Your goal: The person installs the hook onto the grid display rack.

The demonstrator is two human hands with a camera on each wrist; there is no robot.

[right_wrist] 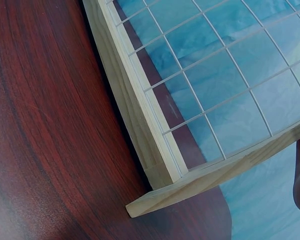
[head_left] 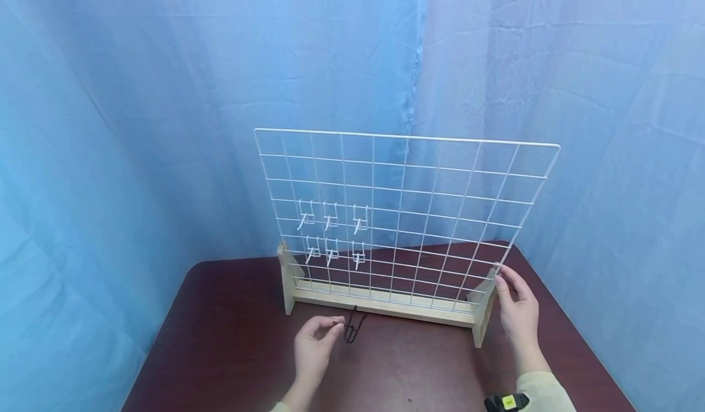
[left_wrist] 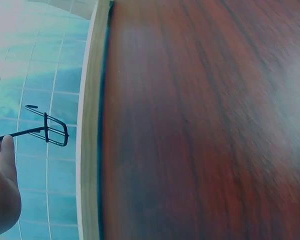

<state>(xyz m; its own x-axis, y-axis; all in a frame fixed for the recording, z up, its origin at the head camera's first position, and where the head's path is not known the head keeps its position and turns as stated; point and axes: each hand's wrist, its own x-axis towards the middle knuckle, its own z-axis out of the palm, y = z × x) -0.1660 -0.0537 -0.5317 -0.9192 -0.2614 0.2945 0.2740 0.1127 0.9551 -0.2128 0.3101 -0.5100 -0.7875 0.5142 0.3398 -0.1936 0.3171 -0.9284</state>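
Note:
My left hand [head_left: 315,349] pinches the stem of a black wire display hook [left_wrist: 46,131] between thumb and fingertips. This double-wire hook hangs in front of the wooden base bar [head_left: 385,306], its prongs pointing toward the grid. A white wire grid panel [head_left: 407,136] stands upright in the wooden stand. On its left half hang several white hooks [head_left: 360,223] in two rows. With thumb and fingers, my right hand [head_left: 519,314] grips the top of the right wooden end piece [head_left: 484,314], beside the grid's edge. Only a bit of that hand shows in the right wrist view.
The stand rests on a dark red-brown wooden table [head_left: 231,338] with rounded corners. Light blue curtains [head_left: 165,124] surround the table at the back and sides. A left wooden end piece [head_left: 287,280] supports the other side of the grid.

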